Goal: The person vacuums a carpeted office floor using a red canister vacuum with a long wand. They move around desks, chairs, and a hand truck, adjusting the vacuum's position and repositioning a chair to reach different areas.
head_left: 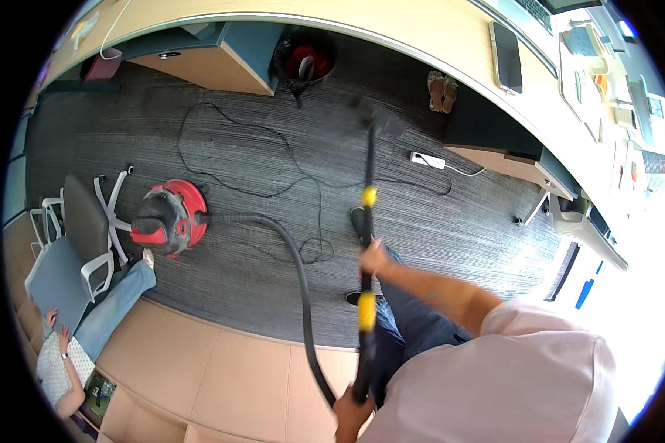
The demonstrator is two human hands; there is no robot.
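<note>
Black, the wand (pixel 370 166) is clamped in my left hand (pixel 353 408) near the hose (pixel 305 295) and my right hand (pixel 374 258) farther along. I seem mid-vacuuming; the next stroke calls for keeping the floor head (pixel 386 124), beyond them, off the cord (pixel 307 176).

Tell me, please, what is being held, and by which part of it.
The vacuum wand: right hand between its yellow sections, left hand at its handle end.

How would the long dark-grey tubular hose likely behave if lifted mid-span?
The hose probably flexes rather than staying rigid, given its broad curve. It seems unlikely to kink easily, since that bend shows no sharp crease. Lifting may tug the round red-and-black vacuum canister, to which it is attached.
</note>
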